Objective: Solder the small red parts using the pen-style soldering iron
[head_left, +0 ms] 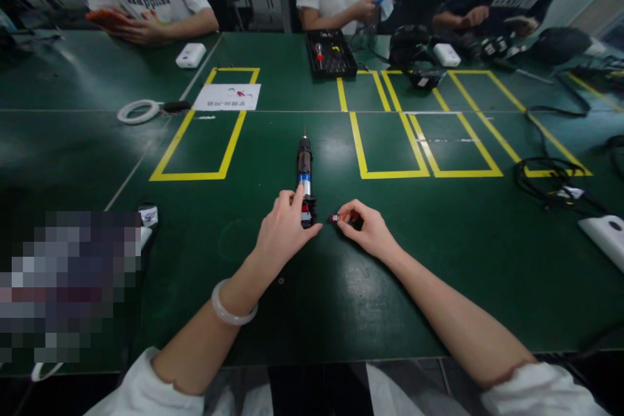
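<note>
A slim electric screwdriver (305, 159) lies on the green table, its thin bit pointing away from me. Its barrel is black with a silver and blue band, and black and red parts show at the near end. My left hand (286, 226) grips this near end from the left, index finger along the body and thumb by its lower end. Just to the right, my right hand (364, 226) pinches a tiny red and silver part (334, 218) between thumb and fingertips. The small part is held apart from the screwdriver, and its exact kind is too small to make out.
Yellow tape outlines (224, 143) mark the table. A printed sheet (227, 97), a white cable coil (138, 112) and a black tray (331, 55) with a red-handled tool lie farther off. Black cables (550, 172) spread at right. Several people sit opposite.
</note>
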Tool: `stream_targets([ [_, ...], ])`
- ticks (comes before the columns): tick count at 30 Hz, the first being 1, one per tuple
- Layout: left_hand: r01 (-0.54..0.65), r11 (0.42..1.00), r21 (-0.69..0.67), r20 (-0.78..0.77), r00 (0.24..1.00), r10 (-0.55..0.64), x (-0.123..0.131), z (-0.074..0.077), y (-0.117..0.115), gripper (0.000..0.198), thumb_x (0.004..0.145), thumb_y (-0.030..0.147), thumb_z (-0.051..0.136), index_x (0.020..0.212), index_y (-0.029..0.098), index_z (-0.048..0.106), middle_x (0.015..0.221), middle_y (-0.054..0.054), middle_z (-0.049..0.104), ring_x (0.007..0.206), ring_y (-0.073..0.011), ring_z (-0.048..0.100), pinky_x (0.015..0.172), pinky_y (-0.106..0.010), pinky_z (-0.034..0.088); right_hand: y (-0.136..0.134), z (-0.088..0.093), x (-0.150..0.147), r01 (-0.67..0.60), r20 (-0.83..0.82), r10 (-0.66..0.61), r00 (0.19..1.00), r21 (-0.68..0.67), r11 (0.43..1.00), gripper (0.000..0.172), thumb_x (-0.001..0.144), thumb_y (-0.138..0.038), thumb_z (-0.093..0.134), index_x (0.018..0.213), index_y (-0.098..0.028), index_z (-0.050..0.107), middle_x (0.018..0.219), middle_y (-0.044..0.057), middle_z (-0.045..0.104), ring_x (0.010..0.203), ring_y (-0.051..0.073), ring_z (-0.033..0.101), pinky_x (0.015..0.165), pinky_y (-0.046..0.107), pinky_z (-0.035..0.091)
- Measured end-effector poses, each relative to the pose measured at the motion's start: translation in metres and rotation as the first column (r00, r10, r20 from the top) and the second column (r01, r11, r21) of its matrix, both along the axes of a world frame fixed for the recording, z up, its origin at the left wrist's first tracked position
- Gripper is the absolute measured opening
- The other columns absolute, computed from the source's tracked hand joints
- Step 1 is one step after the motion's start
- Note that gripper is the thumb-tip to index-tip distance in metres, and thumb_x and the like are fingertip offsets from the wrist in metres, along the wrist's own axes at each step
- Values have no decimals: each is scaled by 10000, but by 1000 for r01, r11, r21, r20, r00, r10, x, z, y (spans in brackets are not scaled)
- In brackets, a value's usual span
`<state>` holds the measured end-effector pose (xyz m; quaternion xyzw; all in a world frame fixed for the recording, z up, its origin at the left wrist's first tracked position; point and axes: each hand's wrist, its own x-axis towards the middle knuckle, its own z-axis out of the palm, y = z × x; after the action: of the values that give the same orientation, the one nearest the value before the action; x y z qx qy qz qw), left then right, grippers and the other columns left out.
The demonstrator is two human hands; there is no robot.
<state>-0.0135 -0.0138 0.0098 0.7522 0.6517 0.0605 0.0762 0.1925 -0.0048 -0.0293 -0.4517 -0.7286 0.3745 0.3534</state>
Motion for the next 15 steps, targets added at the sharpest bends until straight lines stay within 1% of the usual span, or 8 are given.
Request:
stream_targets([
  [2, 41, 999, 7, 42, 998, -42, 9, -3, -4, 837, 762, 495, 667, 1456, 191, 311, 1212, -124, 499, 1037, -265, 568, 736, -327, 520, 1, -1, 1, 6, 10, -7, 1000, 15, 1000, 89, 814, -180, 612, 900, -199, 607, 787, 1, 622, 732, 145, 590, 689, 276, 445],
  [5, 83, 996, 17, 84, 993, -85, 16, -7, -9, 842, 759, 495, 670, 1458, 198, 307, 1194, -112, 504, 1039, -254, 560, 747, -316, 513, 2, -3, 3, 12, 34, -13, 999, 30, 999, 73, 820, -185, 610, 891, -201, 604, 784, 0, 614, 737, 150, 589, 697, 283, 440],
  [11, 113, 993, 35, 123, 986, -116, 16, -11, -12, 860, 759, 502, 663, 1472, 205, 284, 1193, -105, 499, 1046, -251, 550, 745, -313, 510, 3, -7, 3, 24, 111, -31, 993, 66, 998, 92, 808, -174, 638, 885, -207, 601, 794, 4, 621, 767, 170, 585, 726, 305, 439],
  [15, 115, 993, 39, 126, 985, -119, 16, -13, -12, 861, 759, 510, 663, 1474, 212, 285, 1202, -109, 493, 1062, -259, 539, 750, -323, 513, 2, -8, 0, 23, 73, -31, 997, 109, 994, 103, 827, -187, 654, 927, -208, 635, 906, 43, 620, 827, 182, 586, 735, 308, 463],
])
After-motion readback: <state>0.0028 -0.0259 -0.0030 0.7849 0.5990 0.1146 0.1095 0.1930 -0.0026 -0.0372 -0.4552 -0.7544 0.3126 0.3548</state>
